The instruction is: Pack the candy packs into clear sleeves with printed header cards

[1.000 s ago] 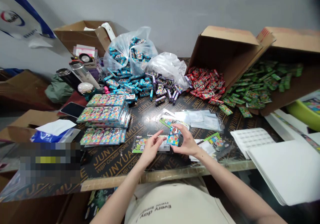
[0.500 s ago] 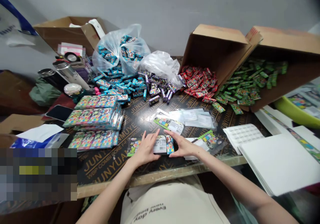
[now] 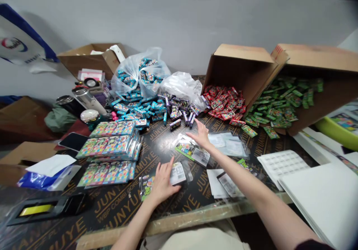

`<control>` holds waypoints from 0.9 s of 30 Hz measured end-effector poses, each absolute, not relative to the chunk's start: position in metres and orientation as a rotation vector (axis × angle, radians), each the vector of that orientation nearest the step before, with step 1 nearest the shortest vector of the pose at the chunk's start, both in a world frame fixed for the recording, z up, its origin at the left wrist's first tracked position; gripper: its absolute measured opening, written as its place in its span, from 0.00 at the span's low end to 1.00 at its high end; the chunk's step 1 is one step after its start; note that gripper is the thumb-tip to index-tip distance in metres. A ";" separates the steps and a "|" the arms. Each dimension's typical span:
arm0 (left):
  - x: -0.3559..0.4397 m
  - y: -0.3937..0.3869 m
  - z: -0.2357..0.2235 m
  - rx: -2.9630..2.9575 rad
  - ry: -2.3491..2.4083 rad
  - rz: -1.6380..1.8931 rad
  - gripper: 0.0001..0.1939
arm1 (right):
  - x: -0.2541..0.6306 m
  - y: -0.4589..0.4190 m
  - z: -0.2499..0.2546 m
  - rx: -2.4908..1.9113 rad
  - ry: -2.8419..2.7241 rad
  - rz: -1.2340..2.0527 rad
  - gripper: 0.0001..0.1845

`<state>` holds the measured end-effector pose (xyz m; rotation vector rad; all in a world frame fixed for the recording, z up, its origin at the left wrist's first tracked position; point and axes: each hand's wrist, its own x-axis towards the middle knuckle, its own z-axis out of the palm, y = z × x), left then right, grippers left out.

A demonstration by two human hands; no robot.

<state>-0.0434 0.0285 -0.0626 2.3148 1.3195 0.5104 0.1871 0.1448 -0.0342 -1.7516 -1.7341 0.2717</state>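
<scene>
My left hand (image 3: 163, 181) lies with fingers spread on a clear plastic packet (image 3: 147, 186) holding a colourful printed card, near the table's front edge. A white label with a barcode (image 3: 179, 173) shows to the right of its fingers. What lies under the palm is hidden. My right hand (image 3: 200, 133) is stretched forward, thumb and forefinger apart, nothing in it. It is over the far side of a second clear packet with a green-edged card (image 3: 191, 151). Just beyond its fingertips lies a heap of small purple printed boxes (image 3: 175, 123).
Small blue boxes (image 3: 134, 110), red boxes (image 3: 223, 103) and green boxes (image 3: 275, 106) lie heaped along the back, the red and green spilling from cartons (image 3: 240, 50). Stacked filled packets (image 3: 104, 147) stand left. A tape dispenser (image 3: 46, 209) lies front left; white sheets (image 3: 321, 201) lie right.
My right hand has left the packet beside my left hand and reached forward towards the purple boxes. My left hand stays on the packet. The view has shifted, bringing the tape dispenser into clear sight.
</scene>
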 end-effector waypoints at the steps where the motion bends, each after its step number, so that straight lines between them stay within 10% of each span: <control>1: -0.043 0.026 -0.066 2.320 1.325 0.492 0.52 | 0.191 0.166 -0.036 -1.844 -1.673 0.286 0.44; 17: -0.023 0.054 -0.019 1.320 1.229 0.881 0.24 | 0.206 0.119 -0.017 -1.262 -1.804 1.113 0.14; 22: 0.004 0.050 -0.013 0.907 0.950 0.673 0.16 | 0.193 0.073 -0.004 -1.094 -1.774 1.162 0.22; 27: 0.011 0.040 -0.020 0.790 1.023 0.796 0.17 | 0.189 0.047 0.001 -1.133 -2.007 0.679 0.51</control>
